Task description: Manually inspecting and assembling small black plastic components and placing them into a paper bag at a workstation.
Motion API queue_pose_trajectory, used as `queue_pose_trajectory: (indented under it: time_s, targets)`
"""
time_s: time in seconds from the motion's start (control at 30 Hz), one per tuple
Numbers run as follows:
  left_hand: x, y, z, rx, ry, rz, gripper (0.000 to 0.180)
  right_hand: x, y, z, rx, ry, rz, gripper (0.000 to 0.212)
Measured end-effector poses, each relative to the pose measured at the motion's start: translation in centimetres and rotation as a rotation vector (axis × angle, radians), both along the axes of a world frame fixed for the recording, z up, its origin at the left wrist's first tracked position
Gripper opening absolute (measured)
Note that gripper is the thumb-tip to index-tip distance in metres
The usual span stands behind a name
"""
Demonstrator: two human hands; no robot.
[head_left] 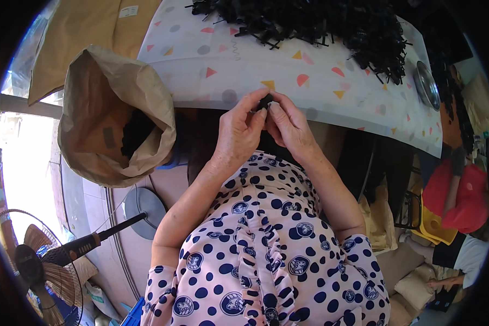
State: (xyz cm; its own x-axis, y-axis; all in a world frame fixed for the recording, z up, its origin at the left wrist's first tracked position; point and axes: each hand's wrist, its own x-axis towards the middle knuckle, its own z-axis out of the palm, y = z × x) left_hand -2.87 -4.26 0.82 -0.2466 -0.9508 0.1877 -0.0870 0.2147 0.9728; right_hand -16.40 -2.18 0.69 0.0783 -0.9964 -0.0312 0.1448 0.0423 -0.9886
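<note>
My left hand and my right hand meet at the near edge of the table, fingertips close together. Pinched between them is a small black piece, mostly covered by the fingers, so its exact kind does not show. Across the far side of the table lies a large heap of black strip-like pieces, some with thin stick-out ends. The tabletop wears a white cloth printed with coloured shapes.
An open brown paper sack with black material inside stands left of the table. A round metal dish sits at the table's right end. A standing fan is at lower left. Other people, one in red, are at the right.
</note>
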Motion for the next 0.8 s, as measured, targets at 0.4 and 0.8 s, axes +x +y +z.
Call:
queue_pose_trajectory:
  time_s: [0.4,0.8]
  targets:
    - [0.0,0.1,0.3,-0.122,-0.132,0.068,0.031,0.8,0.0,0.2,0.096,-0.056,-0.026,0.03]
    - [2.0,-0.4,1.2,0.008,-0.31,0.074,0.033,-0.3,-1.4,-0.1,0.095,0.06,0.179,0.028]
